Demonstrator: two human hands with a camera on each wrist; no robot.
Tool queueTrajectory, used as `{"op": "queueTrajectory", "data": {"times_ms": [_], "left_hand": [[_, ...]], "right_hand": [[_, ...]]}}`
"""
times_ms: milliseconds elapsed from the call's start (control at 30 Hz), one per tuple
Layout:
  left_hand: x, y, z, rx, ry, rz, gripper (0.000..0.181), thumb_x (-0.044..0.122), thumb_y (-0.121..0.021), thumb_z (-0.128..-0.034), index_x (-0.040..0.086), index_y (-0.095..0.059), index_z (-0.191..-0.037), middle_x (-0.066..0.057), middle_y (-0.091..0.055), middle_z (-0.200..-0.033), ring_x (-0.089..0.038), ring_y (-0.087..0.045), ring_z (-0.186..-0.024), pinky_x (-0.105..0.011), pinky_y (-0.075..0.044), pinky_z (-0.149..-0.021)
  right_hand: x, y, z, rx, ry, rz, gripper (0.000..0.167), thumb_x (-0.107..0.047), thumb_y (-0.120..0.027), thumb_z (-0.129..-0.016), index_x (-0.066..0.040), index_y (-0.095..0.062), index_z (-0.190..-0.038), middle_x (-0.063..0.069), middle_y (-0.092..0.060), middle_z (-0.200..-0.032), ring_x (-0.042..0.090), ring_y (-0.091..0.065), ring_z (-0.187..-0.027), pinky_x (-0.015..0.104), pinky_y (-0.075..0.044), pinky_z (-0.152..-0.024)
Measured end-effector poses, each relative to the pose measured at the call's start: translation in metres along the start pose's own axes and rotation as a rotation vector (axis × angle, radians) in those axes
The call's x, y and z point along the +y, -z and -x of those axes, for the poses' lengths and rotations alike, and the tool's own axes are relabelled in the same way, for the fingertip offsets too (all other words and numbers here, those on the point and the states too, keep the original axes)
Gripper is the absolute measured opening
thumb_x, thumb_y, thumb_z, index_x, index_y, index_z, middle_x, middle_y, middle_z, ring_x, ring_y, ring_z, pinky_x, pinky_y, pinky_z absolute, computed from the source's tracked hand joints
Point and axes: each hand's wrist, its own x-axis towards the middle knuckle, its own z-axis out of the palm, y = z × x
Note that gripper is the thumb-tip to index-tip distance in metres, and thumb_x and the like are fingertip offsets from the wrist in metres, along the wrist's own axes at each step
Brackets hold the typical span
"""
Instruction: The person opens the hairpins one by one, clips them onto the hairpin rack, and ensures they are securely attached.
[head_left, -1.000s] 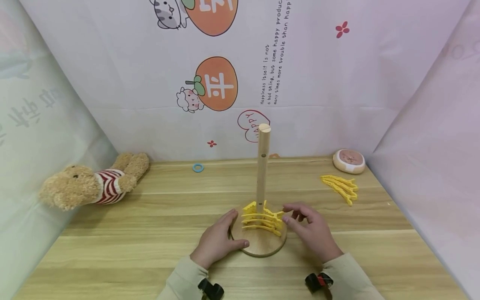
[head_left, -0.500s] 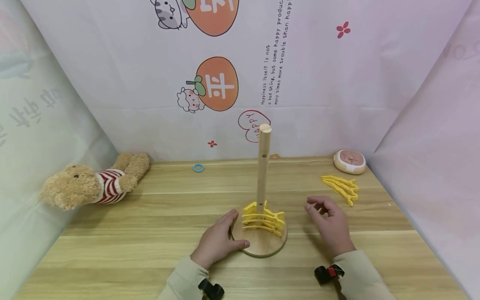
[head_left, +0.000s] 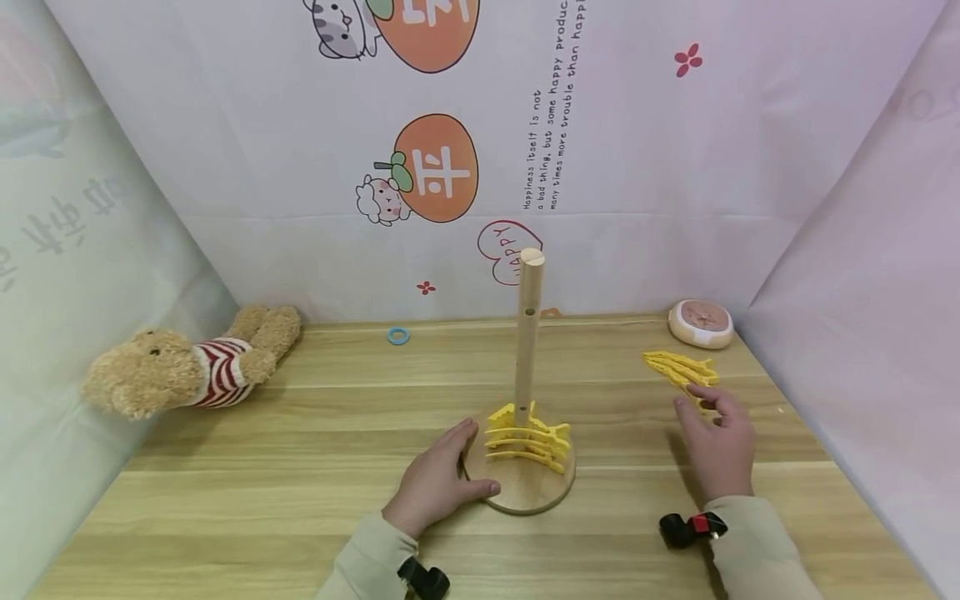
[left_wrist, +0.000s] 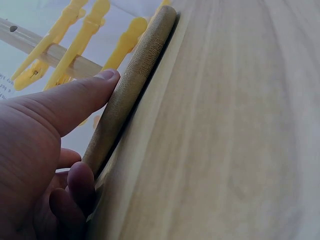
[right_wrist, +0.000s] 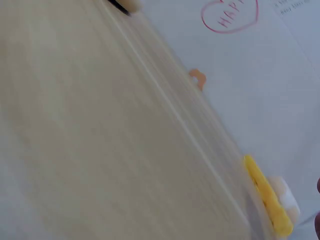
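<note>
A round wooden base (head_left: 521,493) carries an upright wooden post (head_left: 528,333), with several yellow branch-like pieces (head_left: 528,442) stacked around the post's foot. My left hand (head_left: 435,483) grips the base's left rim, thumb on the front edge; in the left wrist view the thumb (left_wrist: 75,97) lies against the rim. My right hand (head_left: 720,442) hovers at the near end of a small pile of yellow pieces (head_left: 675,367), fingers bent and parted, nothing seen between them. In the right wrist view one yellow piece (right_wrist: 267,197) shows, and only fingertips appear at the right edge.
A teddy bear (head_left: 217,371) in a striped shirt lies at the left. The blue ring (head_left: 398,336) is near the table's back edge. A round pink-and-white object (head_left: 701,323) sits in the back right corner, behind the yellow pile. Printed cloth walls surround the table (head_left: 300,483).
My right hand has moved away from the stacked pieces by the post, rightward to the loose yellow pile. My left hand has stayed on the base.
</note>
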Motion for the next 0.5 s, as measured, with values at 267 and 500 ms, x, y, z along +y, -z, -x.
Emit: {"op": "queueTrajectory", "data": {"times_ms": [267, 500], "left_hand": [[0.000, -0.001, 0.000, -0.005, 0.002, -0.003, 0.095, 0.052, -0.082, -0.0783, 0.007, -0.043, -0.152, -0.009, -0.038, -0.159, -0.035, -0.041, -0.142, -0.057, -0.037, -0.111], [0.000, 0.000, 0.000, -0.008, 0.010, 0.000, 0.095, 0.053, -0.081, -0.0784, 0.007, -0.043, -0.152, -0.009, -0.038, -0.159, -0.034, -0.040, -0.142, -0.057, -0.037, -0.111]], "right_hand": [[0.018, 0.017, -0.013, -0.025, -0.139, 0.096, 0.051, -0.031, -0.069, -0.094, -0.005, -0.061, -0.137, 0.013, -0.052, -0.137, 0.027, -0.045, -0.123, 0.040, -0.038, -0.096], [0.025, 0.025, -0.026, -0.073, -0.189, 0.169, 0.060, -0.031, -0.066, -0.094, -0.002, -0.051, -0.145, 0.024, -0.043, -0.144, 0.039, -0.038, -0.132, 0.058, -0.033, -0.106]]}}
